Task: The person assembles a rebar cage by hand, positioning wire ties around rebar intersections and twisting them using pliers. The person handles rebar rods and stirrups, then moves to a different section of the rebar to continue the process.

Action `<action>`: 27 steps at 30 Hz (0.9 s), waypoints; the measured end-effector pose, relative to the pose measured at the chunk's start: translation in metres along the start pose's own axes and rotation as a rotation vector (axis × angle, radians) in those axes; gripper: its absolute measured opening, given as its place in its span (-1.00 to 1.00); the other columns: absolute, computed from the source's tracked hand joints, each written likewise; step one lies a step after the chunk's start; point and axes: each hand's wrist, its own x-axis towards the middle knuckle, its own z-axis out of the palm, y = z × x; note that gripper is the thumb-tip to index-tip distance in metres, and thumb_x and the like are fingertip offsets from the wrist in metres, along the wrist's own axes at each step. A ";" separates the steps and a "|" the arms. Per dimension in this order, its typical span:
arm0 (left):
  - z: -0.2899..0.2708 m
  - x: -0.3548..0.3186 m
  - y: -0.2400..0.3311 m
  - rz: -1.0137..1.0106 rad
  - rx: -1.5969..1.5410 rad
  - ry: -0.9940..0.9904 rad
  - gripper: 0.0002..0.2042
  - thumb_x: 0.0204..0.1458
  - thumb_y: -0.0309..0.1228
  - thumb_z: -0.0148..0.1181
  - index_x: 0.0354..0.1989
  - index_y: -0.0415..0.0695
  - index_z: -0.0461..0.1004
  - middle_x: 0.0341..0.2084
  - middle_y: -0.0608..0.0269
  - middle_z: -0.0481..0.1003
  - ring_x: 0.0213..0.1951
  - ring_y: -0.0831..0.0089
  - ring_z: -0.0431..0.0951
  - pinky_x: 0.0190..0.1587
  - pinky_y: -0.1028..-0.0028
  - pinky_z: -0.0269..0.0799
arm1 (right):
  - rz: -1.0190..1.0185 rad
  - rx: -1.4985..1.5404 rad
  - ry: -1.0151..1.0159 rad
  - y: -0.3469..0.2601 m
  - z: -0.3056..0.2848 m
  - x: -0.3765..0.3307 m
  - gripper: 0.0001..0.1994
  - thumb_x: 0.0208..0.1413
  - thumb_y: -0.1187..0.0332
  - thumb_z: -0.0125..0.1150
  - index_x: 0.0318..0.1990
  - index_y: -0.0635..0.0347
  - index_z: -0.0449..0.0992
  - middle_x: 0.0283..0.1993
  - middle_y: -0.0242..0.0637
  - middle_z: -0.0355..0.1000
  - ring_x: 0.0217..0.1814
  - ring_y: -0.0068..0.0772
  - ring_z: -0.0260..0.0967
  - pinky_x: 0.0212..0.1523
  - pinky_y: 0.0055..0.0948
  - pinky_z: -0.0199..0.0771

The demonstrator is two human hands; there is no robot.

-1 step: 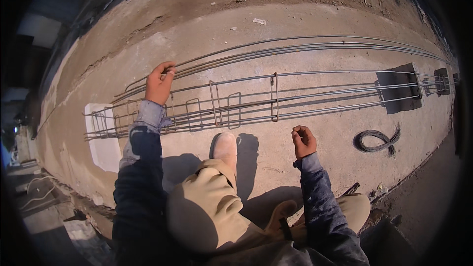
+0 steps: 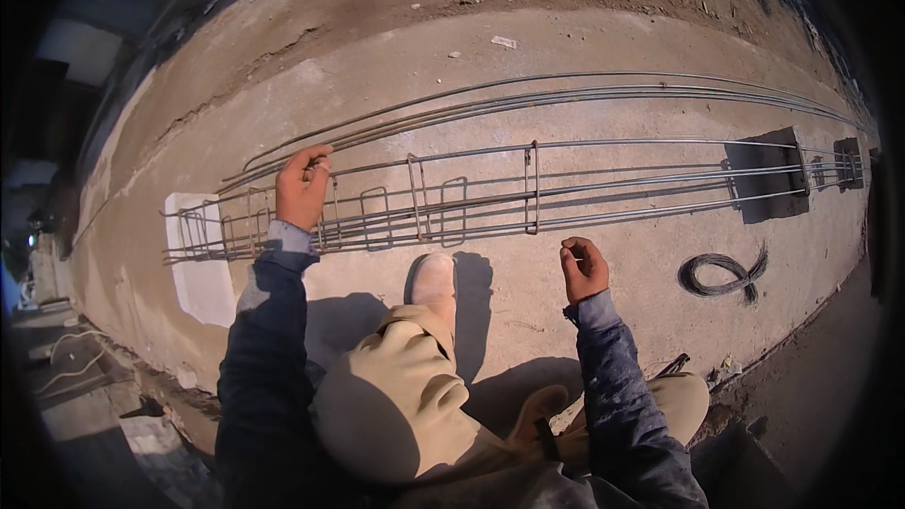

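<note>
A long cage of steel reinforcing bars [image 2: 603, 191] lies across the concrete, its bars joined by square stirrups [image 2: 535, 188]. My left hand [image 2: 304, 190] is over the left part of the cage, fingers curled and thumb drawn in. Whatever those fingers pinch is too small or hidden, and I cannot tell whether they touch the top bar. On the near side of the cage, apart from it, my right hand [image 2: 584, 269] is closed with fingertips bent towards the thumb. Its contents, if any, do not show.
Several loose steel bars [image 2: 528, 94] run along the cage's far side. A coil of dark wire [image 2: 721, 273] lies at the right. White sheet [image 2: 203, 283] is under the cage's left end, dark flat pieces [image 2: 765, 184] near its right. My shoe [image 2: 434, 281] stands close to the near bars.
My left hand has come slightly nearer to me, down across the top bar. The right hand has hardly moved, and the whole view has shifted a little.
</note>
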 end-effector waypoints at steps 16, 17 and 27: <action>-0.005 -0.335 0.031 -0.511 0.169 -0.858 -0.72 -0.06 -0.33 0.10 -0.15 -0.14 0.42 -0.27 0.13 0.46 -0.17 0.37 0.44 -0.11 0.37 0.31 | -0.085 -0.783 -0.064 -0.072 0.040 0.065 -0.78 -0.14 0.39 0.16 -0.25 0.16 0.48 -0.43 -0.22 0.51 -0.42 -0.29 0.49 -0.34 -0.41 0.47; -0.007 -0.340 0.030 -0.521 0.165 -0.835 -0.72 -0.06 -0.33 0.10 -0.15 -0.14 0.42 -0.26 0.13 0.45 -0.17 0.37 0.44 -0.11 0.37 0.31 | -0.084 -0.775 -0.070 -0.072 0.041 0.063 -0.77 -0.14 0.39 0.16 -0.25 0.16 0.48 -0.42 -0.22 0.51 -0.42 -0.30 0.49 -0.33 -0.41 0.47; -0.030 -0.390 0.038 -0.621 0.167 -0.765 -0.70 -0.05 -0.33 0.09 -0.13 -0.14 0.41 -0.24 0.12 0.44 -0.14 0.36 0.42 -0.08 0.37 0.29 | -0.024 -0.778 0.011 -0.060 0.050 0.068 -0.77 -0.17 0.33 0.18 -0.29 0.16 0.51 -0.37 -0.22 0.51 -0.32 -0.22 0.48 -0.25 -0.38 0.45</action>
